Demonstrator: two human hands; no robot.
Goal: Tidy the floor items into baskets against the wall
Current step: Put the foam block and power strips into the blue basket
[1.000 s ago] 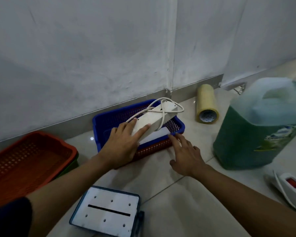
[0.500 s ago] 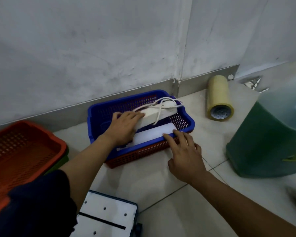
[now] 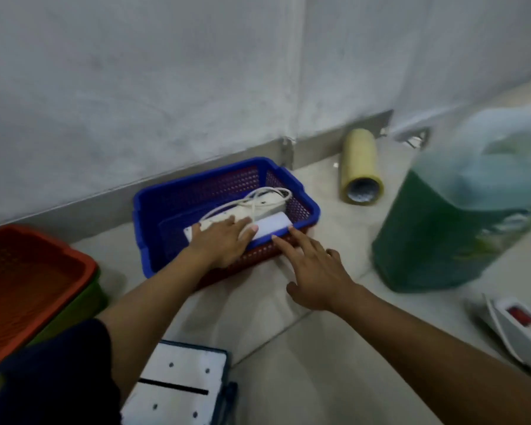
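A blue basket [image 3: 154, 210] sits against the wall, nested on a red basket whose mesh shows below its front rim. Inside it lies a white power strip [image 3: 258, 207] with its cord looped over it, beside a flat white box [image 3: 272, 226]. My left hand [image 3: 219, 240] rests on the near end of the power strip inside the basket. My right hand [image 3: 313, 268] hovers with fingers spread, its fingertips at the basket's front rim. An orange basket [image 3: 34, 271] stacked on a green one stands to the left.
A roll of tan tape [image 3: 360, 171] lies by the wall. A big jug of green liquid [image 3: 460, 216] stands at the right. A white power strip with a red switch [image 3: 515, 329] lies at the right edge. A white perforated box [image 3: 178, 391] is near my knees.
My left hand has lowered the power strip from above the rim down into the blue basket. My right hand stayed at the front rim.
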